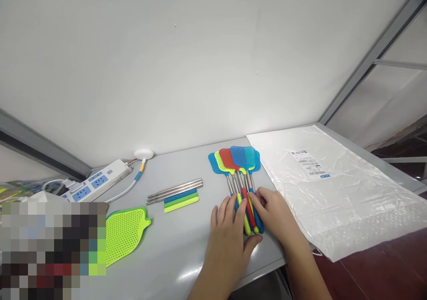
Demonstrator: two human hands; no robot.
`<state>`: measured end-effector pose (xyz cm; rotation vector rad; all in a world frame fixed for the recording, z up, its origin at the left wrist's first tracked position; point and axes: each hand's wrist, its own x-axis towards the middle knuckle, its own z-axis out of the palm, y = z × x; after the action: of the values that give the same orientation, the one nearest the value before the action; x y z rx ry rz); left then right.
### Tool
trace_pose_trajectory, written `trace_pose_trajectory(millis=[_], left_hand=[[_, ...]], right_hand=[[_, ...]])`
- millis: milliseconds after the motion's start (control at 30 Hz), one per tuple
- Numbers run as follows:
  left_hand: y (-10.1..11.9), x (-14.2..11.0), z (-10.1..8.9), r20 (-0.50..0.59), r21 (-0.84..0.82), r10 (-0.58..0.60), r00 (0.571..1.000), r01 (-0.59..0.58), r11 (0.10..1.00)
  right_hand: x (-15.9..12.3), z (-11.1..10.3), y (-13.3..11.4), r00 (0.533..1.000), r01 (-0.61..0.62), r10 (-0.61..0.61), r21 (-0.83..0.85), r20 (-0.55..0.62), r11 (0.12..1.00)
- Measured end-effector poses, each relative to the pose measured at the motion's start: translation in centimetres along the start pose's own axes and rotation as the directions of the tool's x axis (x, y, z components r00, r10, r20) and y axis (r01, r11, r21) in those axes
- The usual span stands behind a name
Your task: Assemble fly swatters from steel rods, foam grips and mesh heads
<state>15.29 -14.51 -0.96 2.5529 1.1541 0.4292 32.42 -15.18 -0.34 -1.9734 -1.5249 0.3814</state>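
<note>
Several fly swatters lie fanned together on the grey table, with blue, yellow-green and red heads overlapping at the far end. A red fly swatter [227, 158] is among them, beside a dark blue fly swatter [238, 156]. Metal rods join the heads to coloured handles, which point toward me. My left hand [228, 233] lies along the left of the handles, fingers stretched out and touching them, thumb near their ends. At the right side, my right hand [273, 209] has its fingers curled, with thumb and forefinger on a blue handle [258, 220].
Loose metal rods [175, 191] and several loose handles [181, 201] lie mid-table. Loose swatter heads [125, 231] are stacked at left. A power strip [100, 180] with a white cable stands behind them. A labelled white plastic bag [310, 193] overhangs the table's right front edge.
</note>
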Motion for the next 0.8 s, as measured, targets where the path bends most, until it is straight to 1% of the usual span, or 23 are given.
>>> trace_pose_trajectory(millis=[200,367,533,667,800], left_hand=[[0.13,0.23,0.04,0.013,0.033,-0.002,1.000,0.002,0.999],[0.17,0.14,-0.22,0.033,0.022,-0.016,0.999,0.015,1.000],[0.29,-0.18,-0.62,-0.023,-0.040,-0.011,1.000,0.010,0.999],[0.23,-0.46,-0.70,-0.079,-0.089,0.018,0.997,-0.025,0.996],[0.14,-0.63,-0.69,-0.118,-0.111,0.028,0.993,-0.041,0.993]], right_hand=[[0.02,0.04,-0.09,1.000,0.015,-0.015,0.031,-0.008,0.999],[-0.05,0.01,0.00,1.000,0.023,-0.023,0.039,-0.010,0.999],[-0.17,0.13,-0.01,0.999,-0.003,0.004,0.041,-0.035,0.999],[-0.18,0.15,0.01,0.997,-0.038,0.041,0.050,-0.072,0.998],[-0.21,0.07,0.12,0.996,-0.036,0.042,0.064,-0.084,0.997]])
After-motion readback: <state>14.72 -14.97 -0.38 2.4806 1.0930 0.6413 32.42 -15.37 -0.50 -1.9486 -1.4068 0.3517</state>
